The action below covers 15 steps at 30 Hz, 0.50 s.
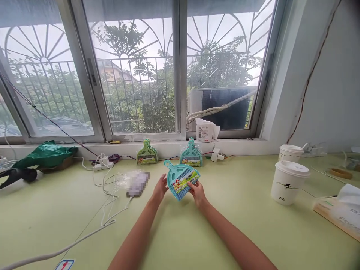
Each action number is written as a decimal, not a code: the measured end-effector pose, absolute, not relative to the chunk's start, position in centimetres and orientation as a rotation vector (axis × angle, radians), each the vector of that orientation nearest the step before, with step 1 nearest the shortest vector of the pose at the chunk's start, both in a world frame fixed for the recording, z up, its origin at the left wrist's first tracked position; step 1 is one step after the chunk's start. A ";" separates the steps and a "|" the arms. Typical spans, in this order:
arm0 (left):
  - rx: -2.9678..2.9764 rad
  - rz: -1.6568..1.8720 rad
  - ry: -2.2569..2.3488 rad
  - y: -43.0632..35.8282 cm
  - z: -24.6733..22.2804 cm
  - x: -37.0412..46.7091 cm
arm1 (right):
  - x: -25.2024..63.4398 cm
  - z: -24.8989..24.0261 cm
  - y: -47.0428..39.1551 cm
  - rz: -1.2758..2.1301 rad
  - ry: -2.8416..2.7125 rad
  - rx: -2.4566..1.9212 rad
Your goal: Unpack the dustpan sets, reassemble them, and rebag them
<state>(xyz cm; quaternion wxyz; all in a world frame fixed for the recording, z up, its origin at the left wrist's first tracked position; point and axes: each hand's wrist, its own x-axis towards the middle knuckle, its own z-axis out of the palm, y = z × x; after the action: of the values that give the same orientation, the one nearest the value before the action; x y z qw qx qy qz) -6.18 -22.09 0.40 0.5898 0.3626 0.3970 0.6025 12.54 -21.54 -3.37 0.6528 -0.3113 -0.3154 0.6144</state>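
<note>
A small turquoise dustpan-and-brush set (182, 178) with a printed card label is held tilted above the table, its looped handle toward the upper left. My right hand (197, 192) grips its lower right corner, thumb over the front near the label. My left hand (160, 188) is at the pan's left edge with fingers stretched and slightly apart; whether they touch it is hard to tell. Behind stand a stack of turquoise dustpan sets (191, 153) and a stack of green dustpan sets (146, 153), both leaning upright against the sill wall.
White cables (107, 222), a power strip (103, 165) and a blurred item in clear plastic (137, 183) lie left. A green plastic bag (46, 155) sits at the far left. Lidded paper cups (289, 183) and a tissue pack (344, 206) stand right on the green table (239, 221).
</note>
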 end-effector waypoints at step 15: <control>2.055 0.325 2.384 -10.5 5.3 -16.5 | 15.1 -4.8 -17.5 1.234 -0.517 -0.803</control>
<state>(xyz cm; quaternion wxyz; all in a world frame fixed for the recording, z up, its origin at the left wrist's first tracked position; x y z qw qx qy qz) -16.47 -10.53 5.33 -0.0113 0.6495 0.7533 0.1028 15.12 -17.51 -4.75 0.7108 -0.3619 -0.2332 0.5563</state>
